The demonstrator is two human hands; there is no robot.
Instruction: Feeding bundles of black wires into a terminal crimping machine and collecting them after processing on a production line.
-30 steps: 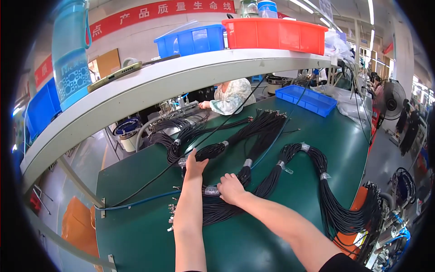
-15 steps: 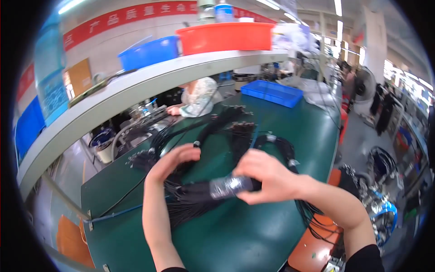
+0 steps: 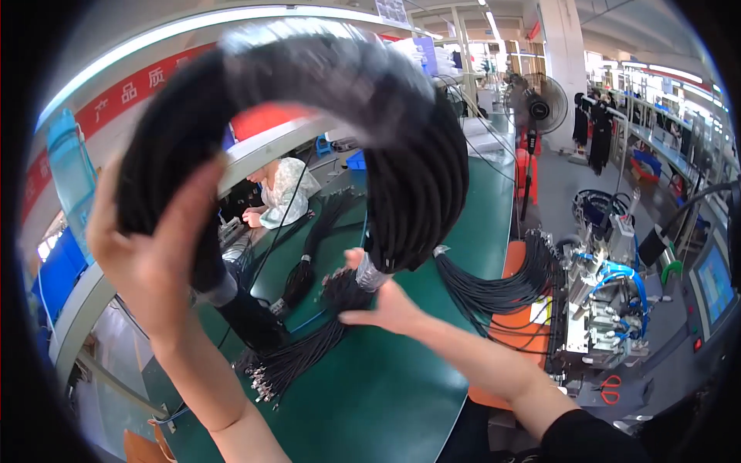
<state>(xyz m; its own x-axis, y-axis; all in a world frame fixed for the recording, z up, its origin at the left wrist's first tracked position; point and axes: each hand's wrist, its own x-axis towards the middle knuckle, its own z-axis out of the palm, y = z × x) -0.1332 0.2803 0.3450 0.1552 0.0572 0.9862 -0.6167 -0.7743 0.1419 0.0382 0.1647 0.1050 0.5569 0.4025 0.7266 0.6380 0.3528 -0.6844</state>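
A thick bundle of black cables [image 3: 417, 185] is raised in an arch close in front of me, with clear plastic wrap round its top and bands near both ends. My left hand [image 3: 147, 262] grips its left side, thumb across the front. Lower down, my right hand [image 3: 392, 307] curls round the bundle's right end, just below the wrapped band; part of the fingers is behind the cables. Loose cable ends with small metal terminals [image 3: 264, 386] hang over the green table [image 3: 378, 393].
More black cable bundles [image 3: 297, 282] lie farther back on the table. At right, cables [image 3: 502, 282] drape over an orange surface [image 3: 494, 390] beside a metal machine [image 3: 598, 309]. Red-handled scissors [image 3: 610, 390] lie nearby. Across the table sits another person [image 3: 282, 189]. A shelf [image 3: 266, 147] spans the left.
The bundle has risen from the table into an arch. My left hand, apart from it before, now grips it; my right hand has shifted to its end. The view has turned rightward.
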